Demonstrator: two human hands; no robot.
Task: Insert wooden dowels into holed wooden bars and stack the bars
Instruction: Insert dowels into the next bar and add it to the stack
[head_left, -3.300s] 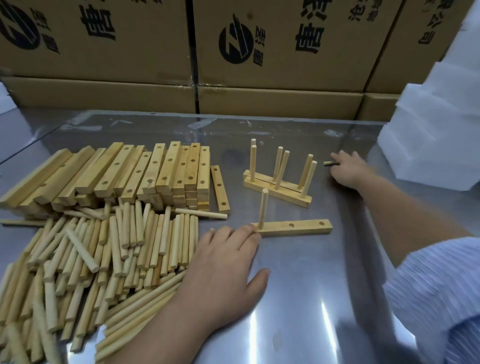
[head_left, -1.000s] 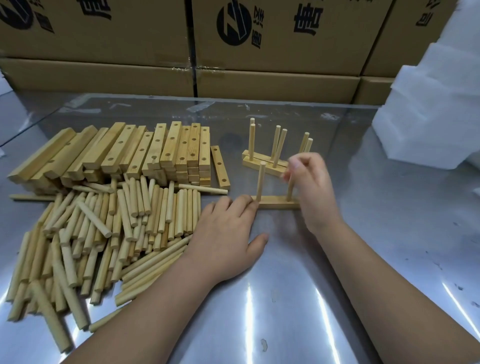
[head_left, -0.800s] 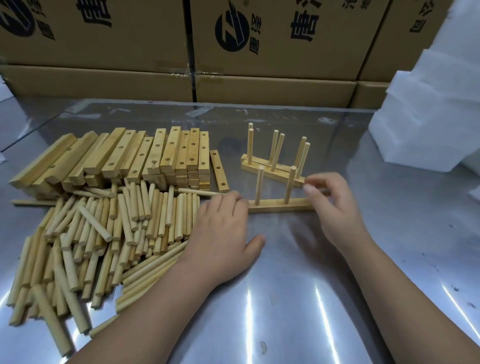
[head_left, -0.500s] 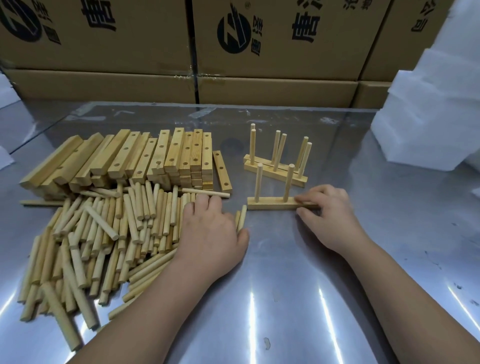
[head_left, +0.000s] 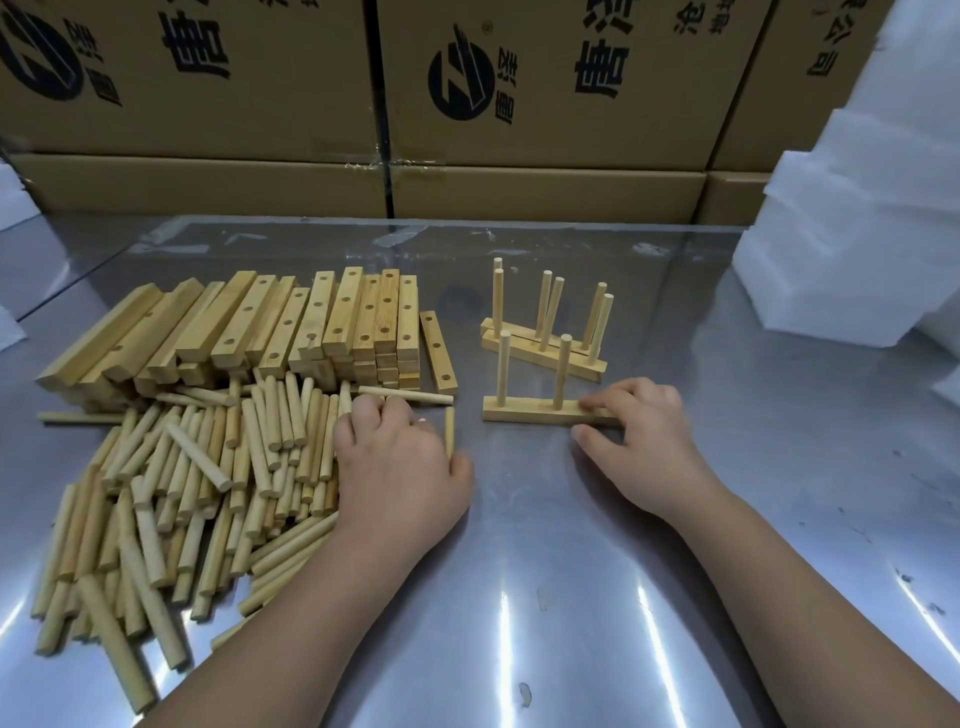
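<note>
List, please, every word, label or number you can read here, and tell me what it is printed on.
"唐": black print on the left cardboard box.
"唐": same print on the middle cardboard box; the next character is cut off.
Small characters beside the round logo: too blurred to read.
Print on the right cardboard box: cut off, unreadable.

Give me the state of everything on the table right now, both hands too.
Near bar: two dowels upright, right end under hand.
Right hand: pinches near bar's end.
Left hand: fingers curled on loose dowels; grip unclear.
Finished bars: six dowels standing.
Bar stack: holes empty.
</note>
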